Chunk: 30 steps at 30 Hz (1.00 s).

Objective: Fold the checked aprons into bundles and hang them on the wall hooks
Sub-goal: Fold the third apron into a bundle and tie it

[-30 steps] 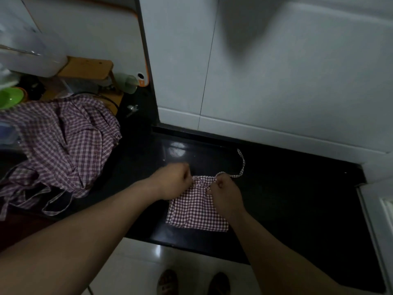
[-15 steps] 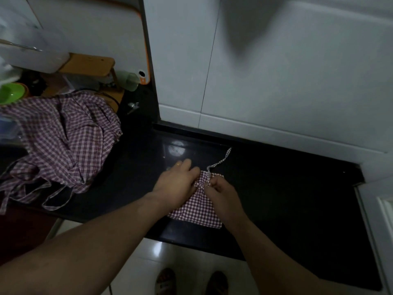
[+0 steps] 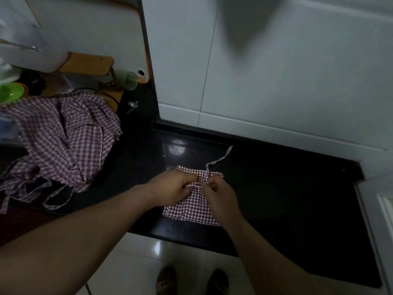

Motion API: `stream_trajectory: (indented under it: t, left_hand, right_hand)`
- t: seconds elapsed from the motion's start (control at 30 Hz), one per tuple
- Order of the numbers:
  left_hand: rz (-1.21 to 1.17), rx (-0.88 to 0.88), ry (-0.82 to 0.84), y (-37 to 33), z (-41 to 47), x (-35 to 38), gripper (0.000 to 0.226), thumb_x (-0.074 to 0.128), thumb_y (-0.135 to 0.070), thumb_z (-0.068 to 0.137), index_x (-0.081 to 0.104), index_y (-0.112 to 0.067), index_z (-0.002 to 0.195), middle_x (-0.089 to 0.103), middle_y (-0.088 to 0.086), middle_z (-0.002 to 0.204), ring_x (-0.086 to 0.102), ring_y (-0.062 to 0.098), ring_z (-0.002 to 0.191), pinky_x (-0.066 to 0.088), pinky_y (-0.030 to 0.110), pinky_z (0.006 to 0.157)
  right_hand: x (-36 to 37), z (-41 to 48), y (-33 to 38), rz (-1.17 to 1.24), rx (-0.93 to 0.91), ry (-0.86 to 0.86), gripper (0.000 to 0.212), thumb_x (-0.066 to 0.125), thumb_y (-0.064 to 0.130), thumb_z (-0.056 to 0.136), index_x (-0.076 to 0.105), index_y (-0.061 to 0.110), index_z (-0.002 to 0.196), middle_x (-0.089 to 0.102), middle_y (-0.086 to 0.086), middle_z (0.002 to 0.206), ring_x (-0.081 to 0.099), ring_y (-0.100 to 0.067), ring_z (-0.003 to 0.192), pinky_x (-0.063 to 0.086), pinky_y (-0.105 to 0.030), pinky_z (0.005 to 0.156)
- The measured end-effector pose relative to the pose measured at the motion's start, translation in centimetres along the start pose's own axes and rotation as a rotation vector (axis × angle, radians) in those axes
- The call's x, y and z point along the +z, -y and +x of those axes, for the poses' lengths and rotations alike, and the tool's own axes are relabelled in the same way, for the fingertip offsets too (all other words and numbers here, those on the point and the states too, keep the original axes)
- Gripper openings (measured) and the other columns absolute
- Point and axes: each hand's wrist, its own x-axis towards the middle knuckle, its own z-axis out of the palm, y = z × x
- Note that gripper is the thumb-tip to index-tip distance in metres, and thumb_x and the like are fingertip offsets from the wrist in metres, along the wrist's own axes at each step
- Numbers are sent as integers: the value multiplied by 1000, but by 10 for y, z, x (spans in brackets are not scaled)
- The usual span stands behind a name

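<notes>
A small folded red-and-white checked apron (image 3: 192,206) lies on the black counter (image 3: 287,194) near its front edge. My left hand (image 3: 172,188) grips the bundle's upper left part with curled fingers. My right hand (image 3: 221,193) pinches the apron's strap where it crosses the bundle. The loose end of the strap (image 3: 221,158) trails up and to the right across the counter. A heap of unfolded checked aprons (image 3: 61,137) lies at the left. No wall hooks are in view.
White wall tiles (image 3: 265,71) rise behind the counter. At the back left stand a wooden rack (image 3: 87,64), a green bowl (image 3: 11,92), a pale green cup (image 3: 128,78) and a white cutting board (image 3: 89,28). My feet (image 3: 191,279) stand on the white floor.
The strap's loose end swung from a loop at the right to a line running up and right. Both hands shifted on the bundle's top and now hold the strap across it.
</notes>
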Motion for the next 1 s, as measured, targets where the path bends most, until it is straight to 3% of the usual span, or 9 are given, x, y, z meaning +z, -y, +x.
stream_trajectory:
  t: [0.1,0.2,0.33,0.43,0.53,0.6,0.7,0.87,1.0]
  left_hand:
    - [178,-53,-76,-3,-2,3,22,51,-26,96,56,-41,112,71,-7,100,64,15,85,51,33,72]
    - [100,-146,-92,-4,3,6,19,52,-25,95,60,-37,108,71,-8,100,67,16,88,55,38,75]
    - [-461,-349,-87,-2,0,3,14,68,-24,93,69,-25,107,74,-7,98,70,8,89,55,28,82]
    - [-833,-473,-315,-3,-10,10,12,64,-16,101,73,-21,109,78,-2,100,71,6,92,53,21,85]
    - [-808,-617,-624,-2,-19,24,18,63,-11,101,73,-23,93,77,-2,90,70,6,84,52,22,75]
    - [-796,-695,-730,-2,-24,32,21,60,-10,102,70,-24,90,74,-5,87,68,8,83,50,25,74]
    - [-564,-681,-759,-1,-35,46,16,56,-8,102,65,-18,93,68,-7,84,63,11,82,46,28,72]
    - [-257,-593,-793,8,-50,61,22,54,6,95,62,-15,94,59,-6,84,51,18,83,34,28,69]
    - [-182,-642,-810,25,-65,64,24,55,9,93,64,-13,99,66,4,92,51,23,88,39,31,72]
  right_hand:
    - [2,-1,-1,-14,-14,13,17,68,19,92,60,21,77,64,10,71,58,-2,68,46,-27,70]
    - [3,-1,-2,-24,0,30,15,67,22,93,61,21,79,66,7,75,61,-5,72,47,-28,70]
    - [3,0,-2,-46,-3,13,17,65,21,93,59,20,78,63,6,72,57,-2,67,42,-24,65]
    - [4,-2,-2,-52,6,5,16,66,20,94,60,19,80,64,5,74,57,-2,68,40,-16,63]
    - [5,-4,-3,-67,-4,-62,16,69,16,90,60,18,76,61,5,83,56,-4,76,37,-11,67]
    - [4,-5,-9,-72,38,-105,14,69,17,89,61,18,77,58,3,94,57,-7,85,38,-15,73]
    - [2,-9,-18,-67,92,-197,13,68,20,86,62,21,74,62,-3,97,59,-15,90,49,-35,82]
    - [2,-8,-28,45,298,-292,11,64,22,87,62,12,81,63,-8,97,62,-24,89,54,-51,88]
    - [-9,-4,-34,122,375,-377,11,61,15,91,64,5,86,68,-15,94,65,-29,85,54,-41,74]
